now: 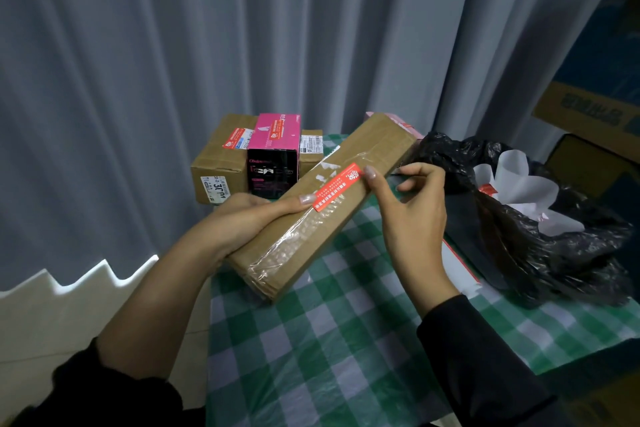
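Both hands are on a long cardboard box (311,236) held slantwise just above the desk (346,340), its near end low over the green check cloth and its far end raised toward the curtain (311,28). The left hand (242,218) grips the box from its left side, fingers wrapped under and the thumb laid on top, its nail touching the near end of a red label (337,187) stuck across the clear tape. The right hand (412,218) holds nothing: its thumb tip presses on the far end of the label, while the other fingers hang loosely curled just off the box's right edge. White scraps of a torn sticker show on the box just beyond the label.

At the back of the desk stand three cartons side by side and touching: a brown carton (218,163), a pink carton (273,156) with a black front, and a small carton (310,149) partly hidden behind the box. To the right sits an open black bag (554,236) with white paper (519,184) inside
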